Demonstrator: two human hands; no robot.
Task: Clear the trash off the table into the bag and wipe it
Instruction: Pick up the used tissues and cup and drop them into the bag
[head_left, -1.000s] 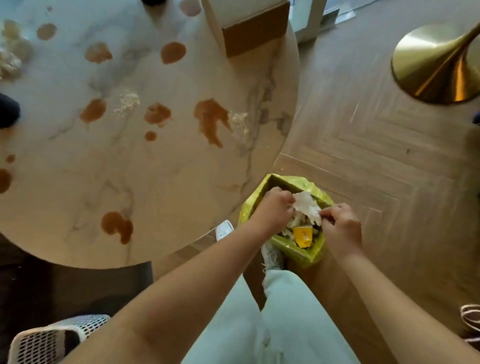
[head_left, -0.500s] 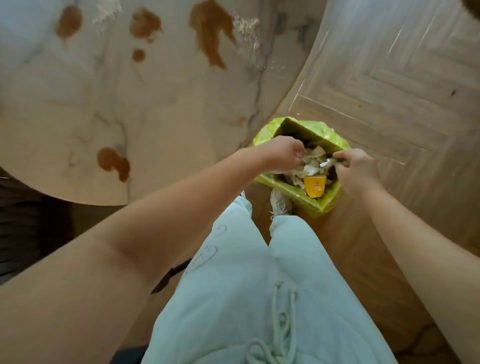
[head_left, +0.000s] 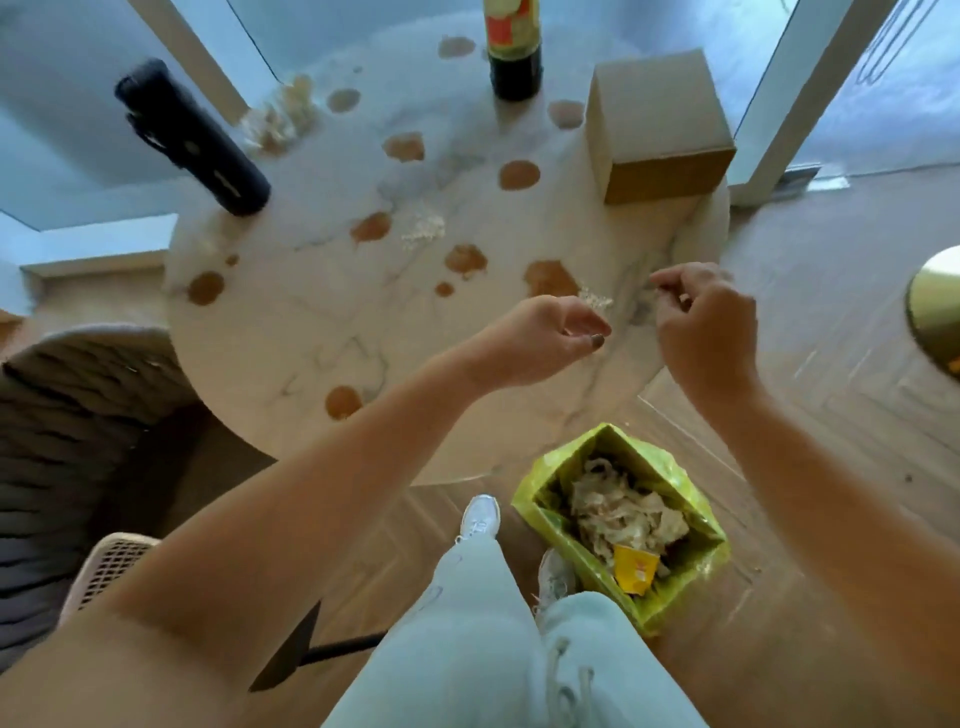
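The round marble table (head_left: 311, 332) carries several brown spills (head_left: 549, 278) and small heaps of white crumbs (head_left: 423, 231). On the floor by my feet stands the green trash bag (head_left: 691, 499), holding crumpled paper and a yellow wrapper (head_left: 634, 569). My left hand (head_left: 545, 338) hovers over the table's right side, fingers loosely curled, holding nothing. My right hand (head_left: 701, 322) hangs beside it above the table's edge, fingers also loosely curled and empty. A little crumb pile (head_left: 596, 300) lies between the two hands.
A dark sauce bottle (head_left: 513, 52), a cardboard box (head_left: 657, 130) and a black cylinder (head_left: 192, 140) stand at the table's far side, with crumpled white scraps (head_left: 278, 122) nearby. A grey chair (head_left: 78, 415) is at the left, a brass lamp base (head_left: 935, 312) at the right.
Both hands have left the bag's opening and risen over the table's right side. The view has lifted from the bag to take in the whole table.
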